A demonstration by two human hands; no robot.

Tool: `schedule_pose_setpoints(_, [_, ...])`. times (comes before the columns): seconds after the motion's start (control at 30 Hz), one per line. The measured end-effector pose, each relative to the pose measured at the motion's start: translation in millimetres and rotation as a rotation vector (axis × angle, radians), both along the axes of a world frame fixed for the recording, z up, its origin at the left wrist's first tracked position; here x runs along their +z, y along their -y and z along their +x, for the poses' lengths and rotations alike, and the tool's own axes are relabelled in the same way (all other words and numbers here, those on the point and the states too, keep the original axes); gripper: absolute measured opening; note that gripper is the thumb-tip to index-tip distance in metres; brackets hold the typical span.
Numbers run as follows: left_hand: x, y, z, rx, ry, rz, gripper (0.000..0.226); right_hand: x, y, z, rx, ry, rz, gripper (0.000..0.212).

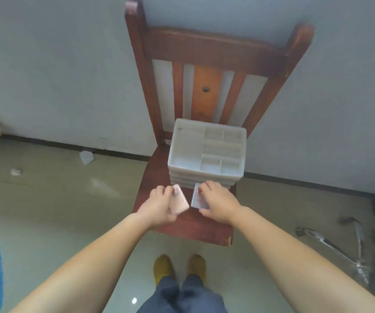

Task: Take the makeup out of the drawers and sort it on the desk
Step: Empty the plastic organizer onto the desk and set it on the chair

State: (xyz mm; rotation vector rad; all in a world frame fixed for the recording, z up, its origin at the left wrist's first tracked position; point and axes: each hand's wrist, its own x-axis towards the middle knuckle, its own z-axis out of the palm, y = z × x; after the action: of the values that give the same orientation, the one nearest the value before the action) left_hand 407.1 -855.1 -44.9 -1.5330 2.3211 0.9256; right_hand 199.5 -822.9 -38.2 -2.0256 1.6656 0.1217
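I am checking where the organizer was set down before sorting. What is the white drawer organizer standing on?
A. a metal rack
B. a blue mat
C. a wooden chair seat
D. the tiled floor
C: the white drawer organizer stands on the seat of the red-brown wooden chair, in front of its slatted backrest, with the left hand and right hand holding small cases just in front of it.

Both arms extended forward, forearms bare. Left hand (159,203) palm-in, fingers curled, gripping a pink compact (178,202). Right hand (218,203) palm-down, fingers pinching a clear case (196,198).
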Motion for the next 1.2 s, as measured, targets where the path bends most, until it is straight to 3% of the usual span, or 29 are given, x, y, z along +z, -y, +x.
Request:
schedule_pose_setpoints(0.2, [76.3,-36.8,48.8,0.156,-0.004,-0.188,0.067,65.5,14.6,37.0,0.268,-0.035,-0.214,0.043])
schedule_pose_setpoints(0.6, [159.0,-249.4,147.3,0.898,0.167,-0.445,0.060,135.5,-34.7,207.4,1.187,0.039,-0.479,0.044])
schedule_pose_setpoints(0.9, [176.1,-497.5,161.1,1.492,0.351,-0.332,0.059,151.2,-235.7,339.7,1.699,0.238,-0.480,0.054])
schedule_pose_setpoints(1.2, [161.5,-762.6,75.1,1.920,0.385,-0.207,0.059,144.0,-510.2,356.8,2.087,0.335,-0.427,0.051])
